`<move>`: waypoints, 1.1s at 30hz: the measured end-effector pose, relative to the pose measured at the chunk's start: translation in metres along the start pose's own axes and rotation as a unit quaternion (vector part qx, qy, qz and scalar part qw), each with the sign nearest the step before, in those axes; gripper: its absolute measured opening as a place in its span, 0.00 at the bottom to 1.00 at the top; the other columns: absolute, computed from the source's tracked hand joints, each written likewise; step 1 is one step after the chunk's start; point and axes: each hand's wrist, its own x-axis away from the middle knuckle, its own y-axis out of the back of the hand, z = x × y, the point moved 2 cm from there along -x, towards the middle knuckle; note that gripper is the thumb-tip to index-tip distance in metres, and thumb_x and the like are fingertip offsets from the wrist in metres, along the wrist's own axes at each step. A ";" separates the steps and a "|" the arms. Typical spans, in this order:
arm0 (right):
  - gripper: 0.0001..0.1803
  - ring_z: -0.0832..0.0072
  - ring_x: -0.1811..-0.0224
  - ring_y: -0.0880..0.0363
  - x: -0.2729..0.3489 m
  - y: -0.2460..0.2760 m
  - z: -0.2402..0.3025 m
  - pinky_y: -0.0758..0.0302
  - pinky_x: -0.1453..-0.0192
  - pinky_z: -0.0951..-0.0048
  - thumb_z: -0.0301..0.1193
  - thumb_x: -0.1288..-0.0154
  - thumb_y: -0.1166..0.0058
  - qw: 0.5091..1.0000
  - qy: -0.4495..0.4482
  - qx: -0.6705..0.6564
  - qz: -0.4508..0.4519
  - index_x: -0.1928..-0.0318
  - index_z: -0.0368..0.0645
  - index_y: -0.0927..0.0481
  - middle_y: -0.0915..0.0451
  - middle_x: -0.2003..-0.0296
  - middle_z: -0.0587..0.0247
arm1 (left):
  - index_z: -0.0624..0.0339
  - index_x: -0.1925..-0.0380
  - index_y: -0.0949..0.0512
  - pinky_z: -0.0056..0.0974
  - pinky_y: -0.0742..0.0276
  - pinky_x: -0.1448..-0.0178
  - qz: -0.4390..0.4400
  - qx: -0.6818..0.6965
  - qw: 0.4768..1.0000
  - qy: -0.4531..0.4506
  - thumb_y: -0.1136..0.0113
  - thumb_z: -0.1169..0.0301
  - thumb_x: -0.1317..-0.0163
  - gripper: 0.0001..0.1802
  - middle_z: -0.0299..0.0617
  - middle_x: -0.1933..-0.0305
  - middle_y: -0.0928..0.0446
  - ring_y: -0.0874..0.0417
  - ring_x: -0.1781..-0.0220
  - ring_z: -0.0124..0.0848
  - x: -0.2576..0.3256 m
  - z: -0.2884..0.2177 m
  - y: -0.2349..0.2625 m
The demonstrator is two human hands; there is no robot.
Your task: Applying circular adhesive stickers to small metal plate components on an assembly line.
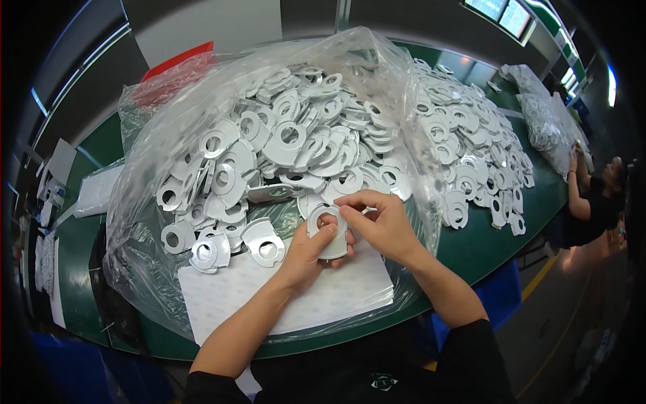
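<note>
- Far left of green table [87, 232]: stacks of pale paper sheets [94, 192], flat, well apart from hands.
- Behind, left of centre: red bag [176, 74], partly tucked behind big clear plastic bag [145, 172].
- Clear bag spread open, heaped with white flat ring-shaped pieces [282, 135], each with round hole and squared tab.
- Near front, inside bag mouth: stack of white sheets [350, 289] lying flat under both hands.
- Left hand [306, 252]: fingers closed on lower edge of one white piece [328, 232], thumb on its face, pinching it from below.
- White piece held just above sheet stack, between both hands, roughly upright; round hole toward top, tab end down; long axis running top to bottom, tilted slightly.
- Right hand [383, 222]: thumb and forefinger nipped on piece's upper right rim, beside hole; seems to pick at edge, though fingertip contact too small to confirm.
- Handling, judged: thin, light, fairly stiff, smooth-faced and likely a bit slippery; bends if squeezed hard across hole. Best held by outer rim or tab, pinch grip, not by thin band around hole.
- Right of bag: second loose heap of same white pieces [471, 145] directly on table.
- Far right: another filled clear bag [542, 121], and another person [592, 198] at table edge.
</note>
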 end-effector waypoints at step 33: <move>0.12 0.81 0.73 0.25 0.002 0.018 0.009 0.29 0.70 0.78 0.32 0.46 0.39 0.966 0.048 0.247 0.052 0.69 0.35 0.22 0.20 0.75 0.63 | 0.58 0.66 0.33 0.29 0.38 0.83 0.024 0.018 0.994 0.109 0.87 0.23 0.48 0.49 0.49 0.73 0.24 0.20 0.75 0.36 0.001 -0.006 -0.001</move>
